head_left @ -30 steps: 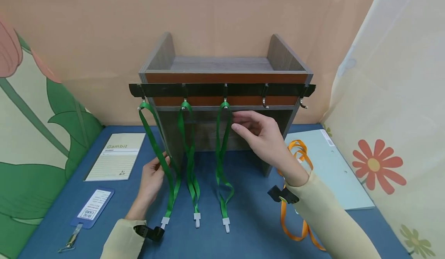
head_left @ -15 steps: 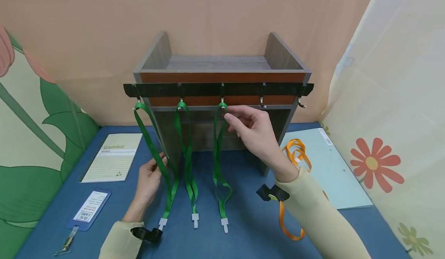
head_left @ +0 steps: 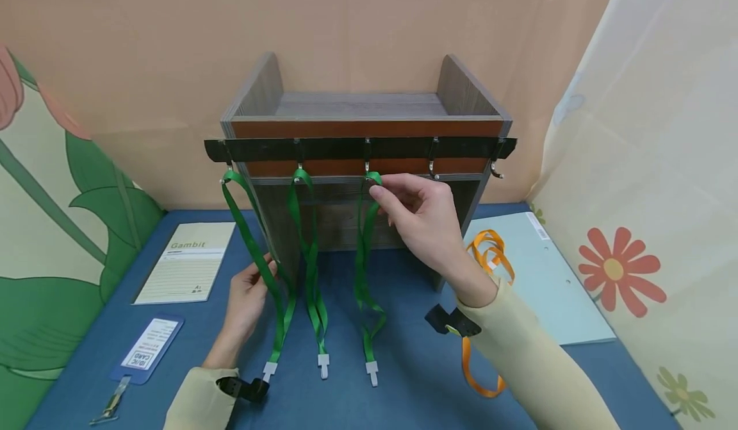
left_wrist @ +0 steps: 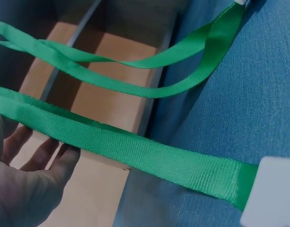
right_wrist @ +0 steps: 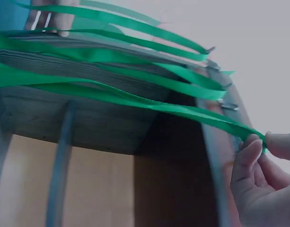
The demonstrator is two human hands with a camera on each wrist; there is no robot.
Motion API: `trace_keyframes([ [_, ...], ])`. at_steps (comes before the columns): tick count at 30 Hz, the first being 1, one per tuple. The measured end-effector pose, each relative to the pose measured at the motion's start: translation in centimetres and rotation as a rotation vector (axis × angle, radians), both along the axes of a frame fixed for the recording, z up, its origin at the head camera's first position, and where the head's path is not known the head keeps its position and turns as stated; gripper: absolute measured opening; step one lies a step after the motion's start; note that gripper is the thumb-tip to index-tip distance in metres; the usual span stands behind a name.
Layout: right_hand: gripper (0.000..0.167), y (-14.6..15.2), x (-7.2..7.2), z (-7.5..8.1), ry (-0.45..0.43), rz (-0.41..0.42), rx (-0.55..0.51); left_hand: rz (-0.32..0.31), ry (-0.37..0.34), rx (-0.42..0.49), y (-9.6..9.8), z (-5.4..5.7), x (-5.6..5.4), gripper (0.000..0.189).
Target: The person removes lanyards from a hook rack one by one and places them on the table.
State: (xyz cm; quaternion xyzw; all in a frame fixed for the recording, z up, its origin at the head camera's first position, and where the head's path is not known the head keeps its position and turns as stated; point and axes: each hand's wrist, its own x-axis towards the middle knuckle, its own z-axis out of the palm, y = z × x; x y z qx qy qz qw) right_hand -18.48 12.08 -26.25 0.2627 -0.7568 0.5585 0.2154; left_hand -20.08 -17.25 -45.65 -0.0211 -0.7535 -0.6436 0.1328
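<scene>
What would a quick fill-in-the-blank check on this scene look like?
1. The right hand pinches a lanyard coloured ____.
2. The black rail carries ____ hooks in all.
3. The name printed on the notepad is ____.

Missing words: green; five; Gambit.

The lanyard (head_left: 361,270) in my right grip (head_left: 423,218) is plain green, its clip (head_left: 371,369) white. Left of my grip, two other lanyards (head_left: 312,270) match. Behind it the shelf (head_left: 340,218) is wood-grained grey; below it the bench (head_left: 415,379) is blue; right of it, white cloth (head_left: 669,161) bears coral flowers (head_left: 619,289).
</scene>
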Motion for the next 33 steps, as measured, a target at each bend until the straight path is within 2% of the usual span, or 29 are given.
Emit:
trace_keyframes([
  [8,0.014,1.7,2.1,2.7,0.058,0.055,-0.070,0.015,-0.005,-0.010,0.0,0.1,0.1,0.038],
  [13,0.014,3.5,2.9,4.4,0.052,0.055,-0.095,0.010,-0.024,-0.011,0.0,0.0,0.1,0.041],
  [18,0.014,5.1,3.5,5.8,0.040,0.060,-0.168,0.004,-0.029,-0.008,0.0,0.1,0.0,0.042],
  [25,0.015,7.1,3.2,6.9,0.041,0.018,-0.233,0.013,-0.025,-0.002,0.1,0.3,0.1,0.040],
  [33,0.017,9.3,2.3,6.9,0.010,0.035,-0.299,0.010,-0.022,0.009,0.1,0.3,0.1,0.039],
])
